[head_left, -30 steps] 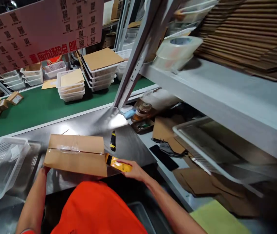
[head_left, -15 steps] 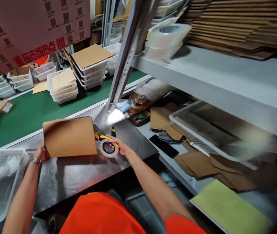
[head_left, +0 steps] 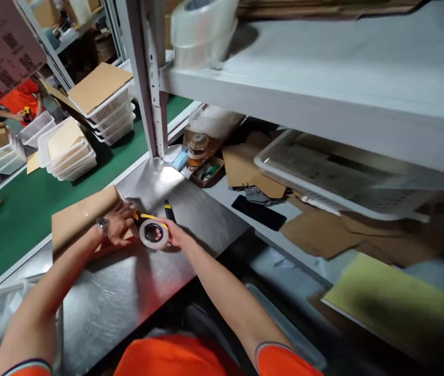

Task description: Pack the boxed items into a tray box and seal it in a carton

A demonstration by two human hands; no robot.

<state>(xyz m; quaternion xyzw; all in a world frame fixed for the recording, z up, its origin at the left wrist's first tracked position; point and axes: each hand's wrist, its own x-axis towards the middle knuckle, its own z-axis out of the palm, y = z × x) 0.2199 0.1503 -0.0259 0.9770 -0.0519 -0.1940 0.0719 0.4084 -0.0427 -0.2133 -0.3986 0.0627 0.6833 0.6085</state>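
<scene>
A brown cardboard box (head_left: 84,214) rests on the metal table (head_left: 128,284). My left hand (head_left: 118,225), with a watch at the wrist, lies with spread fingers on the box's right end. Just right of it, my right hand (head_left: 171,233) is closed on a yellow-handled tape dispenser, whose roll of tape (head_left: 153,234) faces up. The dispenser's front is close to the box's right end; whether it touches cannot be made out. A black and yellow cutter (head_left: 169,211) lies on the table beyond my right hand.
A shelf post (head_left: 153,94) rises behind the table, with a grey shelf (head_left: 315,99) at right. White baskets (head_left: 75,162) stand on the green belt (head_left: 22,219). A phone (head_left: 259,212) lies on the lower shelf. A person in orange (head_left: 20,102) is at far left.
My left hand has moved from the box's left edge to its right end, and the box is turned. The view has shifted right. My right hand still holds the dispenser.
</scene>
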